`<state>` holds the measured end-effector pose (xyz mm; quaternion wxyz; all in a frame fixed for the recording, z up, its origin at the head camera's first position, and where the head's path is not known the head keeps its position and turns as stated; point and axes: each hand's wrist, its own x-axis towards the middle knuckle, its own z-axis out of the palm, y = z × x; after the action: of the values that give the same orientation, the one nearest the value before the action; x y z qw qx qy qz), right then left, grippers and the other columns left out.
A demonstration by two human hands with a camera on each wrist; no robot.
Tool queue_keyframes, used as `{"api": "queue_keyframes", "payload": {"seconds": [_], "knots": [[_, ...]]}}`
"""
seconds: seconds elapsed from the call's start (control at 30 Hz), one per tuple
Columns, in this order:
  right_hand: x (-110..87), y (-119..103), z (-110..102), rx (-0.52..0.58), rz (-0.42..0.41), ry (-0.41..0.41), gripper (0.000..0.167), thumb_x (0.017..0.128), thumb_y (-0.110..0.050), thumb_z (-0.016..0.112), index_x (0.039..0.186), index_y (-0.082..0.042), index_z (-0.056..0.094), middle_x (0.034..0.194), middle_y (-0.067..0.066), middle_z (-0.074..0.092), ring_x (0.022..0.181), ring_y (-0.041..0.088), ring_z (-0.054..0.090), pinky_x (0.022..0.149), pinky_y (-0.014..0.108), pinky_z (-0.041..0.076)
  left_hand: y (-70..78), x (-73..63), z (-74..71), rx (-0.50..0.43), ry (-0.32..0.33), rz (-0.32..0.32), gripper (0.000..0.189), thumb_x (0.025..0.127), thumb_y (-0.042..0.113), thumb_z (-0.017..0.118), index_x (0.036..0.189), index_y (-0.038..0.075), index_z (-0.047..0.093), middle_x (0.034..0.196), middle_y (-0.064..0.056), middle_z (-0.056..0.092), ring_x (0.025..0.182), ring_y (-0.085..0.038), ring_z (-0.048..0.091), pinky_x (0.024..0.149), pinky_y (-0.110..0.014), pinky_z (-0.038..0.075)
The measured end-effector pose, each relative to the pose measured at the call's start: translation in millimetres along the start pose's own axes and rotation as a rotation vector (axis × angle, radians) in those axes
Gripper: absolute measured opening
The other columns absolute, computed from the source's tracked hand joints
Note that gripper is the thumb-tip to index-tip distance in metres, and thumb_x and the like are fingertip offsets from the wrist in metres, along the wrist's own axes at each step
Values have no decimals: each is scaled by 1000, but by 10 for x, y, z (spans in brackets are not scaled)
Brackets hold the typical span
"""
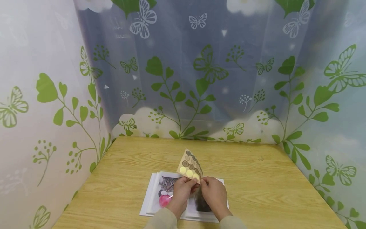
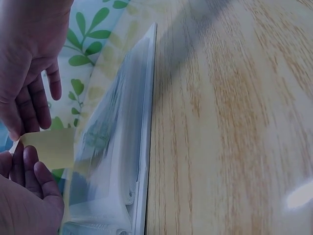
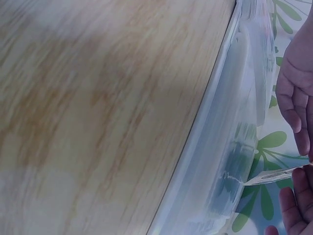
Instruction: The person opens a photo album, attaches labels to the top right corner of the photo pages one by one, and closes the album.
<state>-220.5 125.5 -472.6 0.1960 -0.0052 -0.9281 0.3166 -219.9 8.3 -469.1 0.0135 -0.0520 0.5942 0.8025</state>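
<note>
A tan sheet of round stickers (image 1: pixel 190 165), with dark printed circles and a row of yellow ones, stands tilted up above an open photo album (image 1: pixel 145 197). My left hand (image 1: pixel 180 193) pinches the sheet's lower edge between thumb and fingers. Close beside it, my right hand (image 1: pixel 214 193) pinches the lower right corner. Under the hands, the album's left page shows a cat photo (image 1: pixel 168 183) with a pink round shape; the right page's dark picture (image 1: pixel 202 202) is partly covered. In the left wrist view the sheet (image 2: pixel 51 147) shows a plain yellowish side.
The album lies on a wood-grain table (image 1: pixel 120 171) near its front edge. Clear sleeves (image 2: pixel 110 147) of the album rise in a stack from its white cover. Fabric walls (image 1: pixel 183 70) printed with leaves and butterflies enclose the table at the back and both sides.
</note>
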Motion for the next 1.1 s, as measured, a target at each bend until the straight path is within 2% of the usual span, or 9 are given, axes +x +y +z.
{"api": "queue_keyframes", "payload": {"seconds": [0.27, 0.5, 0.7, 0.9, 1.1], "knots": [[0, 7, -5, 33, 52, -4, 12, 89, -18, 68, 91, -9, 77, 84, 4, 73, 68, 18, 62, 57, 40, 50, 9, -2, -3, 0, 1, 0, 12, 91, -3, 62, 96, -14, 65, 76, -7, 70, 69, -11, 66, 68, -26, 55], [10, 90, -6, 136, 94, 17, 13, 91, -14, 66, 91, -5, 76, 77, 3, 70, 63, 15, 57, 57, 36, 48, -162, 146, -41, -18, -4, 21, 18, 91, -4, 62, 103, -17, 63, 78, -6, 70, 69, -11, 66, 71, -29, 58], [39, 174, -42, 202, 161, 34, 18, 93, -13, 63, 94, 0, 75, 85, 10, 73, 76, 25, 65, 70, 45, 53, -185, 192, -95, -15, -17, 17, 19, 92, -1, 62, 104, -15, 63, 80, -7, 69, 71, -13, 65, 75, -34, 58], [53, 246, -130, 257, 257, 19, 24, 97, -15, 58, 100, 4, 72, 92, 15, 73, 85, 31, 67, 73, 47, 55, -116, 223, -198, -23, 4, 3, 18, 94, 1, 60, 105, -14, 62, 81, -6, 70, 74, -14, 66, 72, -29, 56], [33, 326, -168, 239, 261, 22, 23, 97, -16, 58, 99, 3, 73, 92, 14, 73, 90, 34, 67, 79, 50, 53, -4, 299, -321, -28, 56, -14, 20, 96, 8, 62, 108, -9, 62, 83, -4, 71, 77, -12, 68, 71, -25, 55]]}}
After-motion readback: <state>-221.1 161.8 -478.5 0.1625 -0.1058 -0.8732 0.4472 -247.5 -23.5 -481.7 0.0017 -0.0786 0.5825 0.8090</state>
